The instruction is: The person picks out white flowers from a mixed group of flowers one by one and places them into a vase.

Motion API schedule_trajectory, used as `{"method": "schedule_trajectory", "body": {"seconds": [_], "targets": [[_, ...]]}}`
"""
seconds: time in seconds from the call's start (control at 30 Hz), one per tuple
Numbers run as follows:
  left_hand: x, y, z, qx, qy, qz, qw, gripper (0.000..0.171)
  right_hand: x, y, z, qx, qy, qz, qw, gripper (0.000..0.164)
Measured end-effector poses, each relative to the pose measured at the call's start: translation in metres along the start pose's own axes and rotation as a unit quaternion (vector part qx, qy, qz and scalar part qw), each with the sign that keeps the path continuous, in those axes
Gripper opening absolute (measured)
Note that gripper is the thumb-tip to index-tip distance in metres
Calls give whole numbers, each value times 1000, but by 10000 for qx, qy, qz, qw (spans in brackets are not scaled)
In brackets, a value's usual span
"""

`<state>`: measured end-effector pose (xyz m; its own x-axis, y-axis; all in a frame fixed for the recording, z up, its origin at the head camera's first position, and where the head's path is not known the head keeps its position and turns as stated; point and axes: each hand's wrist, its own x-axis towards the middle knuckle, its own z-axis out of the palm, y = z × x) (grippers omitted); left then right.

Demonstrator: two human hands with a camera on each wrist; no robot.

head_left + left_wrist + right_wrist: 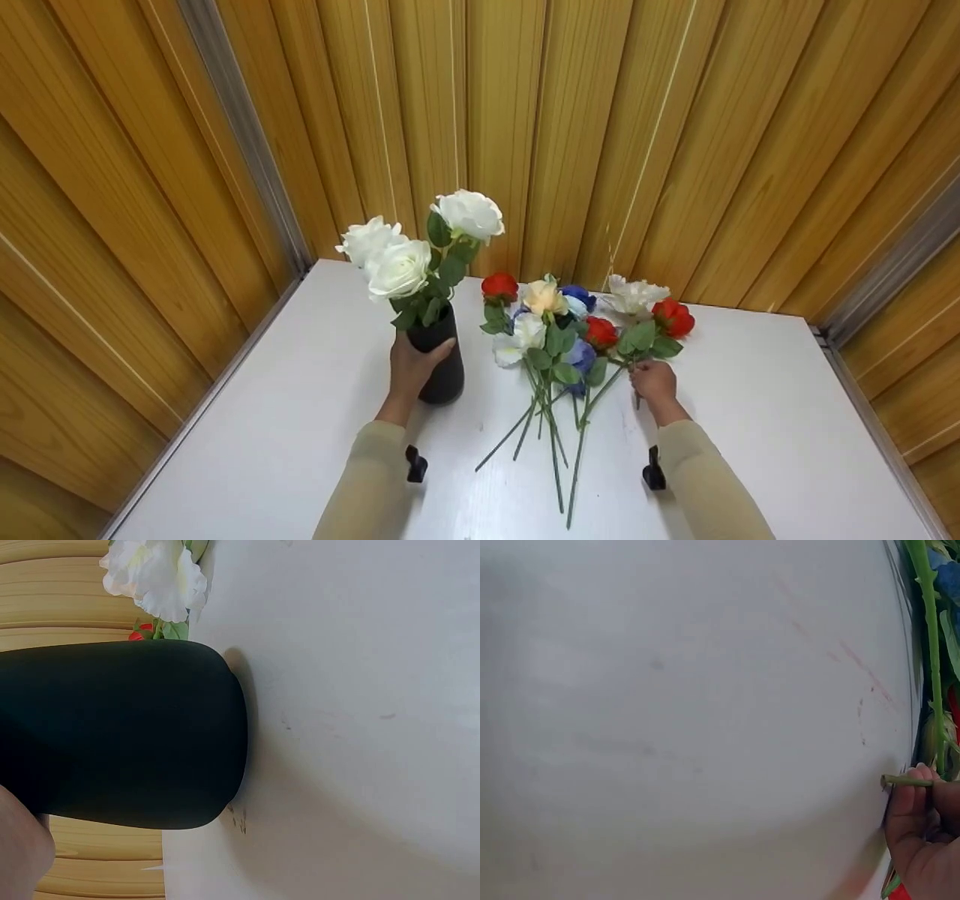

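Observation:
My left hand (410, 365) grips a black vase (442, 382) around its upper body. Three large white roses (399, 268) with green leaves rise from its mouth. In the left wrist view the vase (127, 735) fills much of the frame, its base at the white table. At the right edge of the flower pile, my right hand (654, 380) pinches a green stem between thumb and fingers. The short cut end of the stem (904, 781) sticks out past the fingertips in the right wrist view. I cannot tell which bloom it carries; a red flower (673, 318) and a white flower (634, 295) lie just beyond.
Loose artificial flowers lie in a pile mid-table: a peach bloom (545, 298), a red one (499, 286), blue ones (580, 356) and a white one (523, 337). Their long stems (577, 472) point toward me. Wood-patterned panels (502, 135) stand behind the white table (262, 420).

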<state>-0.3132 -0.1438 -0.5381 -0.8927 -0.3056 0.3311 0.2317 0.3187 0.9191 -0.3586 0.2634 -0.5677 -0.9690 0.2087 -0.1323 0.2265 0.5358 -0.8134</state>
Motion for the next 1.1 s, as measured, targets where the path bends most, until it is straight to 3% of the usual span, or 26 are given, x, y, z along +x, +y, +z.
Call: {"method": "schedule_trajectory", "body": {"seconds": [0.2,0.5,0.87,1.1], "targets": [[-1,-1,0,44,41,1,10000,89,2,-1,-4,-432,381,-306,9979,27],[-1,1,0,28,57,-161,9998,88,1,-12,-12,-360,608,-264,9972,33],[1,0,1,39,79,8,10000,87,-5,-25,-16,-564,1298,-772,9869,34],[0,0,0,-81,102,12,9999,88,-5,-38,-18,-498,1392,-879,9851,34]]}}
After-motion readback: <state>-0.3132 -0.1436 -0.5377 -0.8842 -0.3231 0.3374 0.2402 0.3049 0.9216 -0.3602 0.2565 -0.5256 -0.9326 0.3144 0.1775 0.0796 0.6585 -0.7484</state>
